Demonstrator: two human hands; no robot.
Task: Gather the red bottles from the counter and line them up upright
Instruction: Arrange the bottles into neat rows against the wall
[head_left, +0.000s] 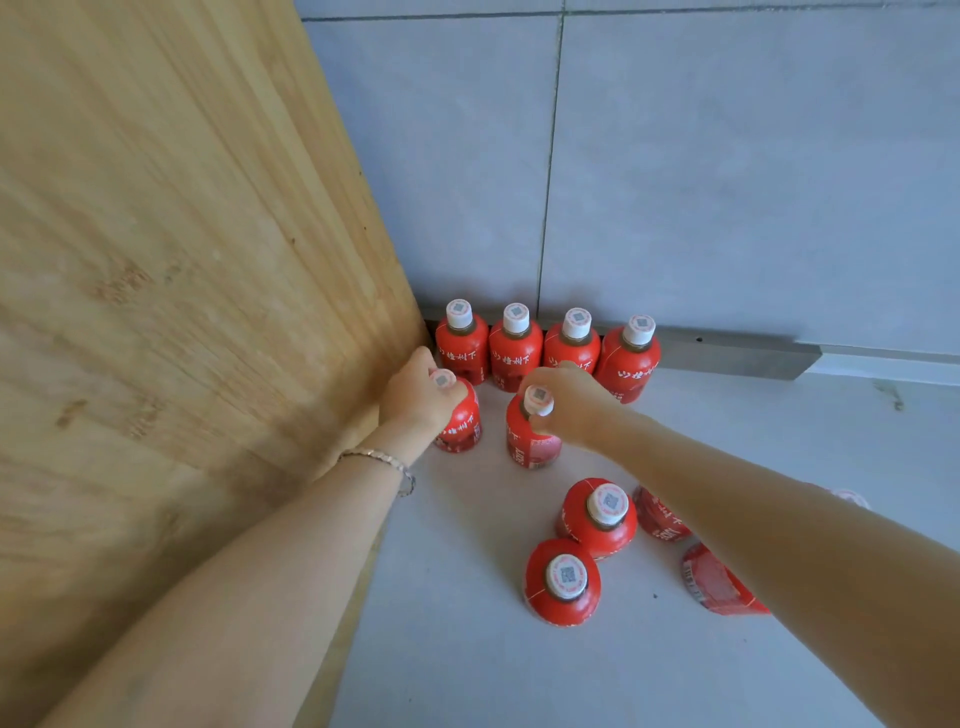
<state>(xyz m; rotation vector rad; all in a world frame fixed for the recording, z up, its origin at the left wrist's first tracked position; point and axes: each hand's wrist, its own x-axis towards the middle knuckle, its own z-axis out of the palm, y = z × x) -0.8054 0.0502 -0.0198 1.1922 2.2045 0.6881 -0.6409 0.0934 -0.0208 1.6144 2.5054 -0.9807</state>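
Observation:
Several red bottles with white caps stand upright in a row (545, 348) against the back wall. Just in front of that row, my left hand (418, 395) grips the neck of a red bottle (462, 428) standing beside the wooden panel. My right hand (569, 402) holds a second upright red bottle (532, 434) by its shoulder. Nearer to me stand two more upright bottles (597, 514) (563, 579). A lying bottle (719, 584) and another bottle (660, 514) are partly hidden under my right forearm.
A tall wooden panel (182, 286) closes off the left side. Grey tiled wall (675, 156) rises at the back, with a metal strip (737, 356) along its base. The pale counter (519, 665) stretches toward me.

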